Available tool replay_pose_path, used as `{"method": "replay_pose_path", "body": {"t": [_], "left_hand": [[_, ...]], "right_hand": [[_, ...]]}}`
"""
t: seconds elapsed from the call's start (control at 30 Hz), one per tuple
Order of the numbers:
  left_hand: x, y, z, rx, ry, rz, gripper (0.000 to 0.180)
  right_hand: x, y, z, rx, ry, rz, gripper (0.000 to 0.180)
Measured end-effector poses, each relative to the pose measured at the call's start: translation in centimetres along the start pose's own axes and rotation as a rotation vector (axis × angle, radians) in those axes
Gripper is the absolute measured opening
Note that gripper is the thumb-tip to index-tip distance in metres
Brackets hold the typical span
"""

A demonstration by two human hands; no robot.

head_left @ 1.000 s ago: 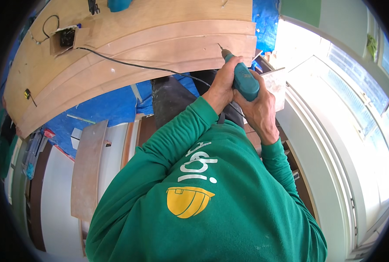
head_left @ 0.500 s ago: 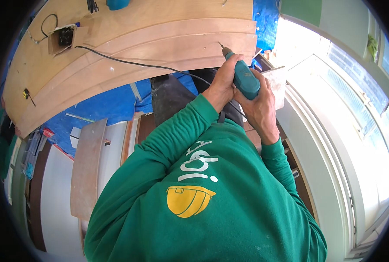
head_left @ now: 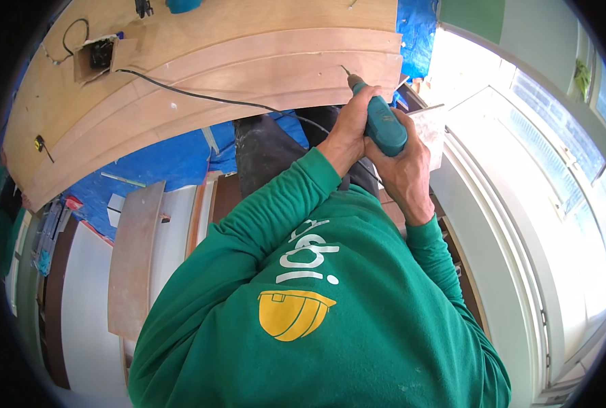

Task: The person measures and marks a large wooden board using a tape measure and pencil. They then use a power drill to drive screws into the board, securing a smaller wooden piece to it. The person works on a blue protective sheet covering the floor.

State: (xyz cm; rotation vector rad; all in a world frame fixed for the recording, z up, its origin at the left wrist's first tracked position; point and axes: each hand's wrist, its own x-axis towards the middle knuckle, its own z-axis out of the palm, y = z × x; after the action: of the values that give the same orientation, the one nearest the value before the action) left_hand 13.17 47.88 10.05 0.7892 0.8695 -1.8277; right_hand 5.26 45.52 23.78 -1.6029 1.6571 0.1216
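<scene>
A teal power drill [head_left: 386, 129] is held in both my hands, its thin bit pointing away from me toward the wooden strip [head_left: 282, 71] at the front of the panel. Whether the bit's tip touches the wood, I cannot tell. My left hand [head_left: 348, 129] is closed round the drill's left side near the front. Against the right and rear of the body, my right hand [head_left: 409, 160] is closed too. The drill's grip is hidden by my hands. A black cord [head_left: 207, 99] runs across the strip toward my hands.
A square cut-out box [head_left: 94, 60] with wires sits in the large wooden panel [head_left: 201, 30]. A small yellow-black tape measure [head_left: 39, 143] lies at the left. Blue sheeting [head_left: 160, 160] shows below the panel. A loose board [head_left: 136, 265] stands left of me; bright windows [head_left: 548, 129] are at the right.
Almost nothing differs. The drill and both hands appear very slightly shifted to the right, with the view itself moving a little; both hands keep their hold.
</scene>
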Motion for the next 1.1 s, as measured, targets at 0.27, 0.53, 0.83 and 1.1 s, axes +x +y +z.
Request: {"method": "replay_pose_path", "body": {"t": [0.27, 0.53, 0.83, 1.1], "left_hand": [[0.0, 0.0, 0.5, 0.033, 0.039, 0.008, 0.027], [0.6, 0.4, -0.3, 0.045, 0.038, 0.025, 0.030], [1.7, 0.6, -1.5, 0.046, -0.002, 0.022, 0.030], [2.0, 1.3, -1.5, 0.053, 0.001, 0.030, 0.033]], "right_hand": [[0.5, 0.2, -0.3, 0.045, -0.028, 0.026, 0.065], [1.0, 1.0, 0.7, -0.027, -0.021, 0.014, 0.065], [1.6, 0.9, 1.7, -0.073, -0.002, 0.009, 0.065], [2.4, 1.1, 2.2, -0.084, -0.029, 0.005, 0.064]]}}
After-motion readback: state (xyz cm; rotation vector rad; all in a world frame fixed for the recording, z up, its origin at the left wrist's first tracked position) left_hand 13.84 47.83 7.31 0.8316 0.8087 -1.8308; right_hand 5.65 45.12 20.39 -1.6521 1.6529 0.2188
